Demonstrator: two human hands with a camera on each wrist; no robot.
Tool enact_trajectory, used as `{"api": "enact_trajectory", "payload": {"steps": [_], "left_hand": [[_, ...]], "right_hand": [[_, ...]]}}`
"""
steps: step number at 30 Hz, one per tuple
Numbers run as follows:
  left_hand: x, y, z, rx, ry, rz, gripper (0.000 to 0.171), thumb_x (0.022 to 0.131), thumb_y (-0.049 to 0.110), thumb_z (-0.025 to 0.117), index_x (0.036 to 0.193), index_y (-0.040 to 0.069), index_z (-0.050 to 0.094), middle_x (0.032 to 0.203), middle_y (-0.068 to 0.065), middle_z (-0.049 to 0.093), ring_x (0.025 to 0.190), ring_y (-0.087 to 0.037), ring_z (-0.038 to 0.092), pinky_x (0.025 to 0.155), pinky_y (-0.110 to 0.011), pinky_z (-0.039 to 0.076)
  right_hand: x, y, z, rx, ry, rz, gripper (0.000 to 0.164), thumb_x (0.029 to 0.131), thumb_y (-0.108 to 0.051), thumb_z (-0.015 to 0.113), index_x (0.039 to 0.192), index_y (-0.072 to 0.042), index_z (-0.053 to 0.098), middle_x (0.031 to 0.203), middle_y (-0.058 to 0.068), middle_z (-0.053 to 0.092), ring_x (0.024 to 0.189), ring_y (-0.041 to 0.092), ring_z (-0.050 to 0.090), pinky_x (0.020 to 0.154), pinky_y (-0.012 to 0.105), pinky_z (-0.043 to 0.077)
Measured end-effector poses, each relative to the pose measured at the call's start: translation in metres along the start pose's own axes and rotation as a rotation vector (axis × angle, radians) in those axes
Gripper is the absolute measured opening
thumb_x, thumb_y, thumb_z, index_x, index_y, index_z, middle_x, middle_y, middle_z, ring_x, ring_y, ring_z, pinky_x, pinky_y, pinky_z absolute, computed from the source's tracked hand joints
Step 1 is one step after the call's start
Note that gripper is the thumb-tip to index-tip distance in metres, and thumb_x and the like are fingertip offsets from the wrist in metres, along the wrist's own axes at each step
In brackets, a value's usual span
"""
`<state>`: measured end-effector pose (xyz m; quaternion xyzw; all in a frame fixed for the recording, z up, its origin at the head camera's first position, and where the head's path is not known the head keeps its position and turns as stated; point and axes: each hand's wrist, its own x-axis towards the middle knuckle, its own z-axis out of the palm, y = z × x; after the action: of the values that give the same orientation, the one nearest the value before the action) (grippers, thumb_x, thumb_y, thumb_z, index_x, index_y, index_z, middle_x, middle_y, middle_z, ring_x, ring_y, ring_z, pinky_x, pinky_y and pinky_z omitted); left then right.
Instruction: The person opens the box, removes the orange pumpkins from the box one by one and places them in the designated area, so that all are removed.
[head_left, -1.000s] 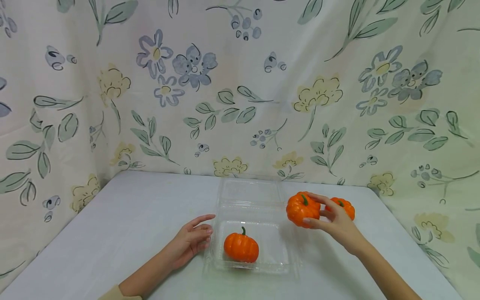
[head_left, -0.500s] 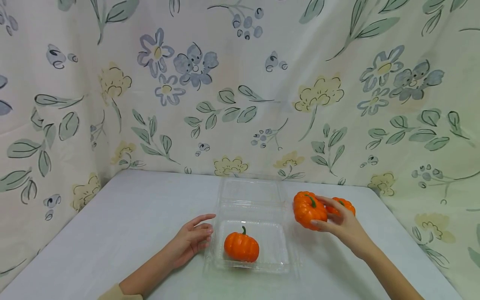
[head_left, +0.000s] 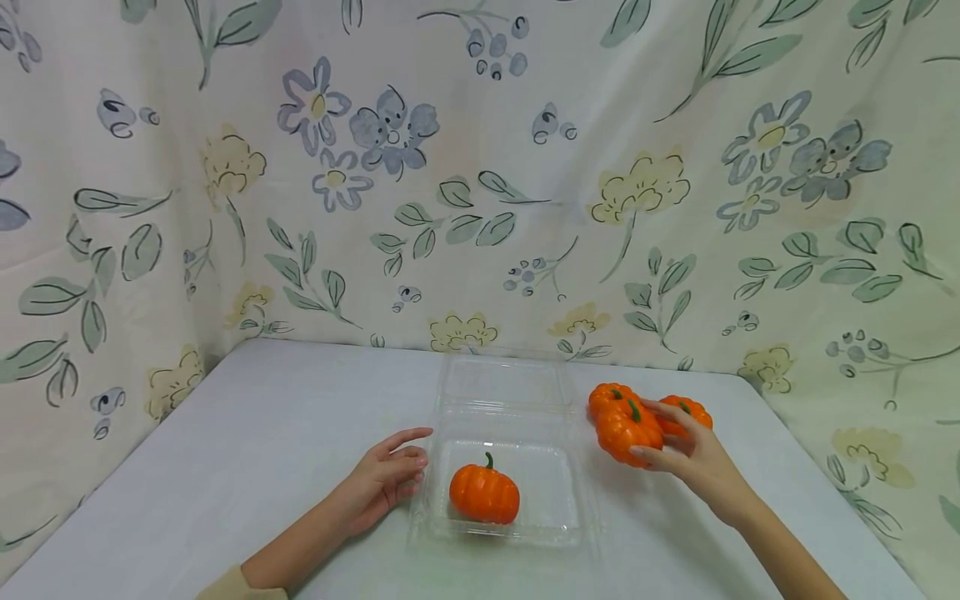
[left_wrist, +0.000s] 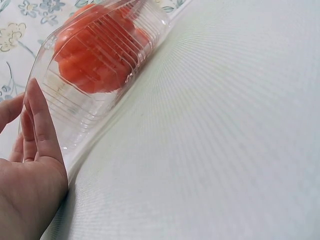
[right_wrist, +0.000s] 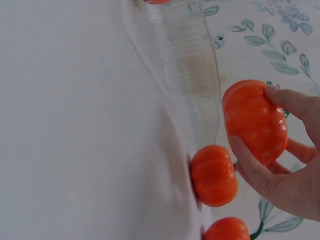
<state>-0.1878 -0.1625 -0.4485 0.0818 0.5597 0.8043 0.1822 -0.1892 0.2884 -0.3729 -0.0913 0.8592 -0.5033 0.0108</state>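
My right hand [head_left: 705, 467] grips a small orange toy pumpkin [head_left: 628, 432] between thumb and fingers, to the right of a clear plastic clamshell box [head_left: 543, 492]. In the right wrist view this pumpkin [right_wrist: 256, 120] is off the table, above two others. My left hand [head_left: 382, 483] lies at the box's left side with its fingers loosely extended; in the left wrist view the fingertips are at the box wall [left_wrist: 75, 125]. Inside the box's front left part sits another pumpkin [head_left: 484, 494], green stem up.
Behind the held pumpkin stand a second pumpkin [head_left: 606, 395] and, partly covered by my right hand, a third pumpkin [head_left: 693, 411]. The box's lid [head_left: 502, 383] lies folded back towards the floral curtain [head_left: 450, 167]. A white cloth covers the table [head_left: 262, 442].
My right hand has moved right and slightly nearer with its pumpkin, away from the box. A pumpkin behind it has come into view. The left hand has stayed in place.
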Motion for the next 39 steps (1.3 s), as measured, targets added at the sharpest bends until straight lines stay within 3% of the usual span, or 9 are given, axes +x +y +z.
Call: {"api": "enact_trajectory", "payload": {"steps": [12, 19, 27, 31, 35, 39], "left_hand": [[0.000, 0.001, 0.001, 0.004, -0.008, 0.002, 0.046, 0.105, 0.006, 0.061, 0.149, 0.009, 0.049, 0.100, 0.004, 0.064, 0.079, -0.005, 0.062, 0.075, -0.017, 0.058], [0.000, 0.001, 0.001, -0.002, -0.009, 0.005, 0.045, 0.105, 0.005, 0.060, 0.148, 0.009, 0.050, 0.100, 0.004, 0.064, 0.079, -0.005, 0.062, 0.075, -0.017, 0.058], [0.001, 0.001, 0.001, -0.002, -0.004, 0.000, 0.045, 0.105, 0.005, 0.061, 0.149, 0.010, 0.050, 0.100, 0.004, 0.064, 0.079, -0.005, 0.061, 0.075, -0.017, 0.058], [0.001, 0.001, 0.002, 0.002, 0.001, -0.004, 0.046, 0.105, 0.006, 0.061, 0.149, 0.009, 0.049, 0.100, 0.004, 0.064, 0.080, -0.006, 0.062, 0.076, -0.018, 0.058], [0.001, 0.001, 0.002, 0.002, 0.002, -0.006, 0.045, 0.105, 0.006, 0.061, 0.149, 0.009, 0.050, 0.100, 0.004, 0.064, 0.079, -0.006, 0.061, 0.076, -0.018, 0.058], [0.000, 0.001, 0.002, -0.001, 0.003, -0.003, 0.044, 0.105, 0.005, 0.061, 0.147, 0.010, 0.051, 0.100, 0.004, 0.064, 0.079, -0.006, 0.061, 0.075, -0.018, 0.058]], "right_hand": [[-0.002, 0.010, -0.001, -0.013, -0.002, 0.006, 0.068, 0.099, -0.024, 0.075, 0.158, -0.008, 0.044, 0.157, 0.022, 0.043, 0.124, 0.038, 0.061, 0.085, 0.027, 0.060], [-0.002, 0.016, 0.000, -0.014, -0.007, -0.006, 0.070, 0.099, -0.020, 0.075, 0.159, -0.005, 0.042, 0.159, 0.027, 0.042, 0.126, 0.043, 0.062, 0.085, 0.025, 0.059], [-0.002, 0.019, 0.002, -0.054, 0.002, 0.048, 0.071, 0.097, -0.022, 0.078, 0.157, -0.005, 0.044, 0.163, 0.028, 0.035, 0.128, 0.048, 0.060, 0.093, 0.042, 0.062], [-0.003, 0.020, 0.002, -0.070, 0.005, 0.063, 0.072, 0.096, -0.023, 0.079, 0.156, -0.004, 0.045, 0.163, 0.028, 0.035, 0.126, 0.046, 0.062, 0.094, 0.044, 0.061], [-0.003, 0.022, 0.002, -0.060, 0.002, 0.060, 0.071, 0.096, -0.022, 0.079, 0.156, -0.004, 0.046, 0.163, 0.028, 0.034, 0.127, 0.047, 0.061, 0.092, 0.041, 0.062], [-0.001, 0.025, 0.001, -0.036, -0.010, 0.044, 0.070, 0.095, -0.019, 0.079, 0.155, -0.002, 0.046, 0.161, 0.029, 0.036, 0.125, 0.046, 0.061, 0.089, 0.030, 0.060]]}}
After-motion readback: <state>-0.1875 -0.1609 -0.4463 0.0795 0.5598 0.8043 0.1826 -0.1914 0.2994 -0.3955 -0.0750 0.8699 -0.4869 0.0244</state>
